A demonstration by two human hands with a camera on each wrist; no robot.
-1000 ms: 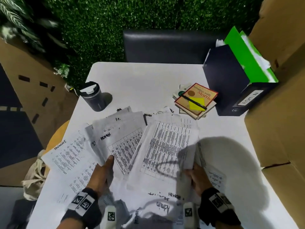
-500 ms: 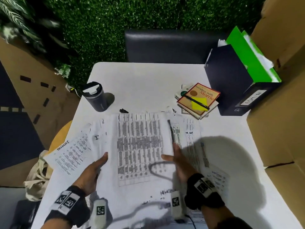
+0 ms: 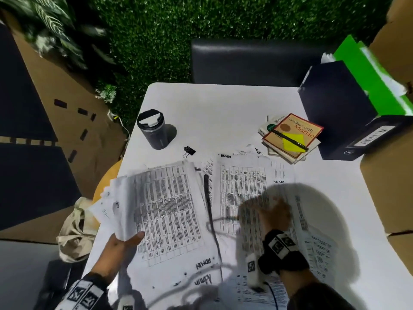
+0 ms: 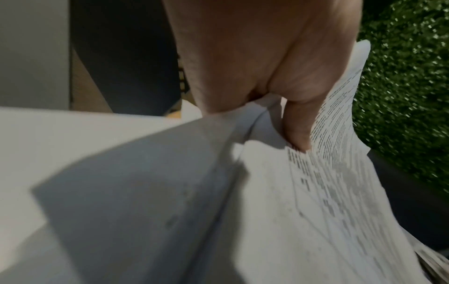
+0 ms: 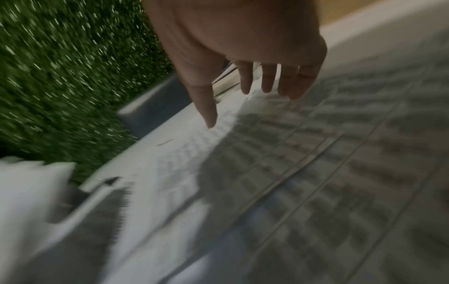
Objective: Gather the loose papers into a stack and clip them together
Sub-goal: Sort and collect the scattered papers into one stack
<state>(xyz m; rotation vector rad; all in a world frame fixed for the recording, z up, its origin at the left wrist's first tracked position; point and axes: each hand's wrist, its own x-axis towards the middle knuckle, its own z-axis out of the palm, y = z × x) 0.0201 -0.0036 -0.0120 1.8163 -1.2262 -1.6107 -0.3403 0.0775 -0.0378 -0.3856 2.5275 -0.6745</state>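
Table first: white, it carries the whole spread, with a dark binder box and a green folder at its far right corner. Papers cover the near half; half a second ago one printed sheet lay across the middle between both hands, and now the heap has split in two. One bundle of sheets is lifted and fanned on the left side, its corners hanging past the table edge, while the remaining printed pages lie flat to the right of it. A grey travel mug stands upright beyond the bundle, where it was before, and a small stack of books with a yellow note and a pen on top lies beside the binder box, unchanged.

Left hand grips the bundle's near corner, thumb on top and fingers curled beneath, as the left wrist view confirms. Right hand, earlier at the sheet's right edge, now sits farther right over the flat pages, fingers straight and slightly apart, tips at the paper; the blur hides whether they touch.

Smallest, a black binder clip lies on bare table between mug and papers, untouched.
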